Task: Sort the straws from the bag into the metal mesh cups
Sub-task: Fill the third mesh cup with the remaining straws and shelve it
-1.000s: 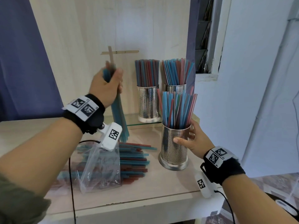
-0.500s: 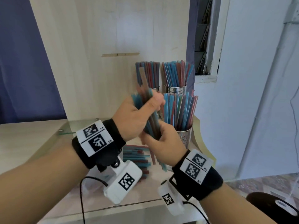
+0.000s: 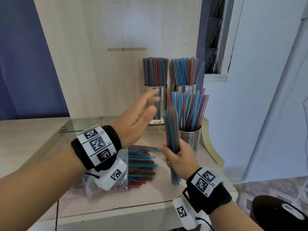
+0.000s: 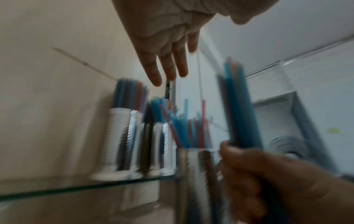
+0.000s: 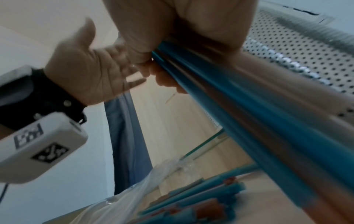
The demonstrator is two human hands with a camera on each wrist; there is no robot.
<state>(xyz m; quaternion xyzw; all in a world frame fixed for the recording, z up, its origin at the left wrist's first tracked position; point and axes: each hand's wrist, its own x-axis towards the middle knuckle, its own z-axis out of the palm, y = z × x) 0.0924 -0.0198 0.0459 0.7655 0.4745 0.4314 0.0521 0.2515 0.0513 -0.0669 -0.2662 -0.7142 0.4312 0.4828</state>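
My right hand (image 3: 175,155) grips an upright bundle of blue and red straws (image 3: 171,129) near its middle, just left of the front mesh cup (image 3: 191,139), which is packed with straws. The same bundle (image 5: 239,103) fills the right wrist view and the bundle (image 4: 239,109) shows blurred in the left wrist view. My left hand (image 3: 141,117) hovers open with spread fingers, left of the bundle and apart from it. On the table, a clear plastic bag (image 3: 106,185) lies with loose straws (image 3: 141,165) spilling from its mouth.
Two more full mesh cups, one on the left (image 3: 156,100) and one on the right (image 3: 184,88), stand on a glass shelf (image 3: 83,125) against the wooden back panel. The table's front edge (image 3: 116,212) runs just below the bag. A dark round object (image 3: 280,214) sits on the floor at the right.
The bundle passed from my left hand to my right hand. My left hand let go and opened, drawing away to the left. The bundle now stands upright beside the front cup.
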